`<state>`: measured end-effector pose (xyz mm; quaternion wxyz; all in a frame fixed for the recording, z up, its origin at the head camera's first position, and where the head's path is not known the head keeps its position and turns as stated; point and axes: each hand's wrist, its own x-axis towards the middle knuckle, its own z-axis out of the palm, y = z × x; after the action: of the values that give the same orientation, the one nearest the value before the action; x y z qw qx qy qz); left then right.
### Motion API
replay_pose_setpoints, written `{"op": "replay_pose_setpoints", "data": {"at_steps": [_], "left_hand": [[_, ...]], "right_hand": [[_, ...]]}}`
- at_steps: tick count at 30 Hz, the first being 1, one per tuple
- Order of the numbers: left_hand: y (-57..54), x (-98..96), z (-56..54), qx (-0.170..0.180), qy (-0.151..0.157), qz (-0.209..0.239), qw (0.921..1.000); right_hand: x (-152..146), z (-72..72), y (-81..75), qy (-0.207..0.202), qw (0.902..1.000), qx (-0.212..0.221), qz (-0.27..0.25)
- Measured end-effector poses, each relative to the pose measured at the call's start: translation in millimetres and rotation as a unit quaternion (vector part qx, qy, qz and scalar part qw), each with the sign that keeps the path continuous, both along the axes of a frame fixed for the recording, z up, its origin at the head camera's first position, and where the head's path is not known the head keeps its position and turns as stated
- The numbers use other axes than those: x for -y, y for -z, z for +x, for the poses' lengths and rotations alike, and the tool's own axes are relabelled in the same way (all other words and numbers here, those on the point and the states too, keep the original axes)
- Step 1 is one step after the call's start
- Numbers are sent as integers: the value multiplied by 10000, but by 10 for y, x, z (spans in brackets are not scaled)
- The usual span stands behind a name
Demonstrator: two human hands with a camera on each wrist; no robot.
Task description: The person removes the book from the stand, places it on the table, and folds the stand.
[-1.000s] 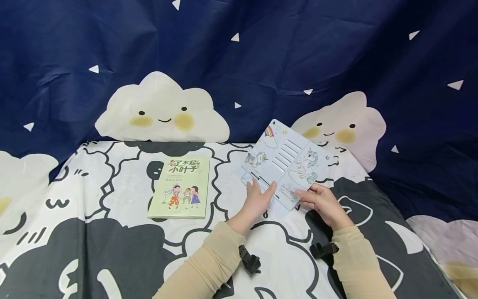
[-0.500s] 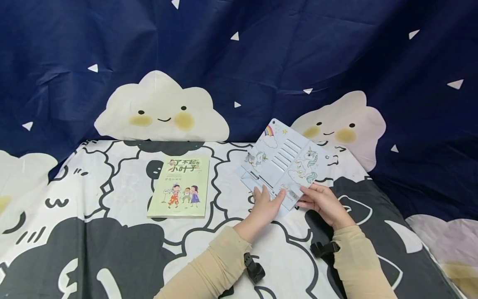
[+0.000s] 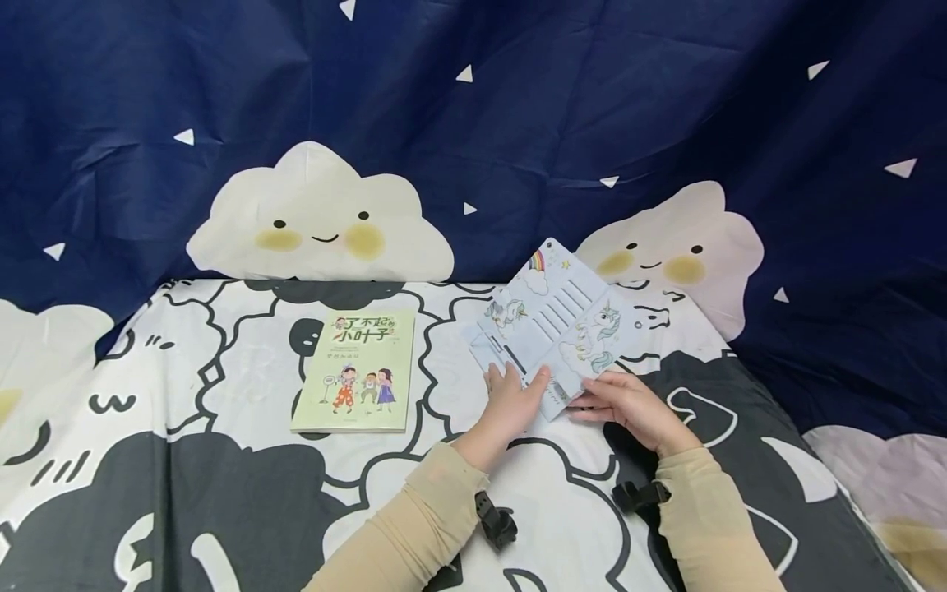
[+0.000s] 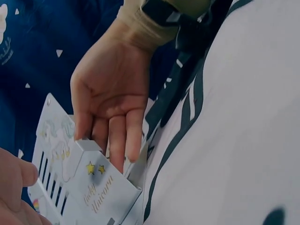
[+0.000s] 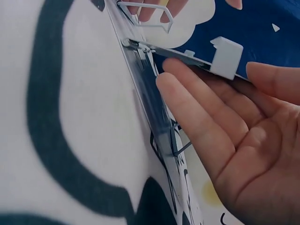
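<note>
A light blue folding book stand (image 3: 543,292) with unicorn prints and a row of slots is tilted between my hands at right of centre in the head view. My left hand (image 3: 510,415) holds its lower part, thumb over the front. At the lower right edge my right hand (image 3: 639,415) pinches the panel, fingers behind it. In the right wrist view those fingers (image 5: 201,117) lie under a thin panel near a white clip (image 5: 227,58). Left fingertips (image 5: 176,9) show beyond a wire bracket (image 5: 166,21). The left wrist view catches "Lucky Unicorn" lettering on the stand; the left hand is partly cropped there.
A pale green book (image 3: 362,370) with cartoon children on its cover lies flat left of the stand. Beneath everything is a black-and-white printed sheet (image 3: 244,370). Behind hangs a dark blue curtain (image 3: 518,123) with clouds and small white triangles.
My left hand shifted slightly right, then back left. The stand's right panel has moved a little left, and my right hand has slid left with its edge. The green book has not moved.
</note>
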<state>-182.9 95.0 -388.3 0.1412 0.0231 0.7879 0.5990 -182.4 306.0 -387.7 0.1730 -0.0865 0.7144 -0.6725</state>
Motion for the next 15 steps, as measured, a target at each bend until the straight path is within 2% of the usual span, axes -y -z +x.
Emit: {"op": "replay_pose_setpoints", "data": {"at_steps": [6,15], "left_hand": [[-23,98,-67,-198,67,-305,9993],[30,253,-218,-321,7,-353,9989]], "right_hand": [[63,8,-21,-301,9987,-75,415],[288,66,-76,-285,9942,-102,1031]]}}
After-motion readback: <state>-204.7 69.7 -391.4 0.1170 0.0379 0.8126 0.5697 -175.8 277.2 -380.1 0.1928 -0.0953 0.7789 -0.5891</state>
